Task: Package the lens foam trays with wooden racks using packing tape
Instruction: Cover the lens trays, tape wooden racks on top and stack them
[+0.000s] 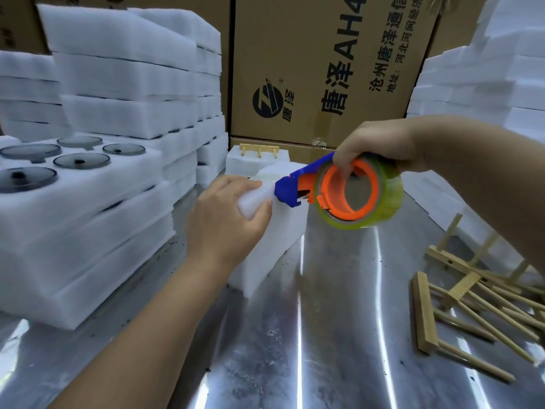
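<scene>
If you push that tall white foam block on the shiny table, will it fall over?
Probably, yes. The foam block stands on a narrow edge, steadied by the left hand, so it likely tips easily. It looks light and squashy, and the metal table looks smooth, so it may slide too.

Table layout.
Left edge of table (324, 335): foam tray stack (88, 231), lenses (81, 160) in top tray; centre: foam block (280, 231), tape dispenser (327, 190) just right of it; right edge: wooden racks (472, 290); behind: cardboard boxes (324, 69).
</scene>
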